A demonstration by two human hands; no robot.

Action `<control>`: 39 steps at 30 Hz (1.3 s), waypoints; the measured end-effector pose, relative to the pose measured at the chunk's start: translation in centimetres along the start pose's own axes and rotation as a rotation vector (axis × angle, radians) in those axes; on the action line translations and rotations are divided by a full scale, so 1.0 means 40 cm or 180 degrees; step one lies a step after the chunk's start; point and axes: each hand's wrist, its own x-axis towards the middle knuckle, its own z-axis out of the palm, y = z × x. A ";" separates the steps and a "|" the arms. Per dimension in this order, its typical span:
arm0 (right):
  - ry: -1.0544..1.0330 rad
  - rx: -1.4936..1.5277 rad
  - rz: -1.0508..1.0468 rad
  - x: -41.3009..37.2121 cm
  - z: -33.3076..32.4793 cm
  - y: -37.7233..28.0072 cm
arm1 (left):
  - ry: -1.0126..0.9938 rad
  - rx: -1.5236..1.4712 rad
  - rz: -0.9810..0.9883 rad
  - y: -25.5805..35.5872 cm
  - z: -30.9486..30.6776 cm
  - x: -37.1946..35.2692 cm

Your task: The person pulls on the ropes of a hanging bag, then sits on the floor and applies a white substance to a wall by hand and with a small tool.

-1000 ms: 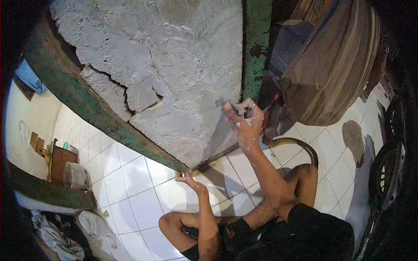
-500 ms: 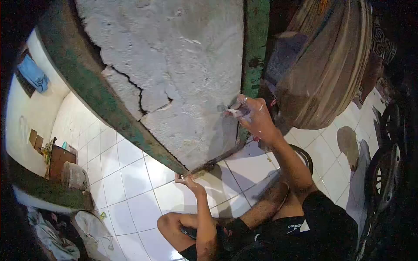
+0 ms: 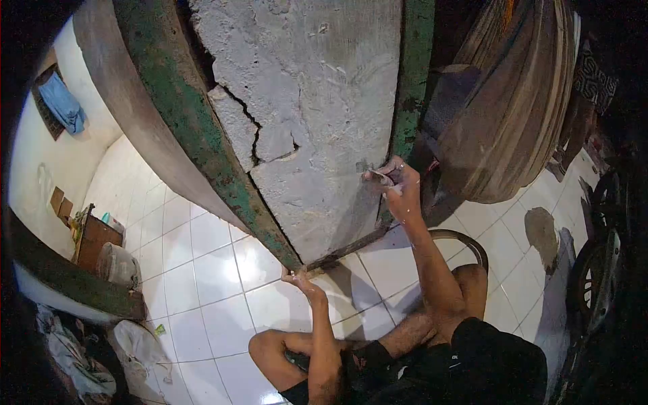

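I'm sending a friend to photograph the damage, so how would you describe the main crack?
Find the rough grey plaster panel between two green posts. Near the left post, look for the jagged crack running downward. It is dark and gaping, while the line branching right from its lower end is much thinner.

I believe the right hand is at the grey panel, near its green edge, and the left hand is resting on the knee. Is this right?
Not quite: the head view shows the left hand at the bottom corner of the grey panel, away from the knee. The right hand is indeed at the panel, near its green edge.
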 end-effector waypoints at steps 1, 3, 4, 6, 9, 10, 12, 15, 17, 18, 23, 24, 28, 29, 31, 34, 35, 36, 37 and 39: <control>0.0096 0.0420 -0.0022 -0.003 0.011 0.011 | -0.0022 0.0046 -0.0001 -0.004 -0.005 0.002; 0.0303 0.1257 -0.0064 -0.009 0.026 0.031 | -0.0121 0.0121 0.0096 -0.014 -0.007 0.002; 0.0347 0.1023 -0.0042 -0.013 0.027 0.039 | -0.0193 0.0160 0.0191 -0.011 -0.004 -0.001; 0.0420 0.0560 -0.0020 -0.009 0.030 0.051 | -0.0174 0.0165 0.0182 -0.002 0.001 0.002; 0.0587 0.0875 -0.0132 -0.007 0.045 0.049 | 0.0021 0.0031 -0.0026 0.008 0.009 0.004; 0.0597 0.0918 -0.0091 -0.004 0.043 0.048 | 0.0042 -0.0046 -0.0004 0.011 0.012 0.002; 0.0601 0.1001 -0.0009 0.008 0.037 0.037 | -0.0026 0.0016 0.0154 -0.028 -0.006 0.002; 0.0047 0.0991 0.0822 0.018 -0.028 -0.031 | -0.0099 0.0217 0.0272 -0.110 -0.044 0.017; -0.0085 0.1011 0.0692 0.006 -0.038 -0.012 | 0.0194 0.0032 -0.0062 -0.006 0.010 0.005; -0.0165 0.1013 0.0631 -0.003 -0.038 -0.012 | 0.0276 -0.0057 -0.0147 -0.005 0.018 0.007; -0.0255 0.0878 0.0509 -0.024 -0.019 0.011 | 0.0296 -0.0235 -0.0310 0.010 0.020 0.002; -0.0259 0.0976 0.0352 -0.028 -0.018 0.016 | 0.0339 -0.0194 -0.0342 0.013 0.020 0.002; 0.0032 0.0356 0.0051 -0.021 -0.007 0.031 | 0.0344 -0.0572 -0.0435 0.001 0.020 0.011; 0.0032 0.0308 0.0064 -0.016 -0.008 0.035 | 0.0396 -0.0555 -0.0370 0.001 0.026 0.011; 0.0021 0.0210 0.0114 -0.014 -0.010 0.033 | 0.0515 -0.0505 -0.0255 0.009 0.033 0.001; -0.0048 0.0107 -0.0001 -0.014 -0.011 0.025 | 0.0420 0.0050 -0.0298 0.011 0.027 0.007; -0.0057 0.0009 -0.0043 -0.013 -0.013 0.022 | 0.0364 0.0003 -0.0286 0.010 0.025 0.007; -0.0065 -0.0086 -0.0083 -0.012 -0.015 0.020 | 0.0307 -0.0040 -0.0273 0.008 0.022 0.007; -0.0072 -0.0177 -0.0123 -0.011 -0.013 0.022 | 0.0249 -0.0080 -0.0257 0.007 0.019 0.008; 0.0014 0.0156 -0.0086 -0.015 -0.004 0.030 | 0.0166 0.0031 -0.0039 0.010 0.015 -0.001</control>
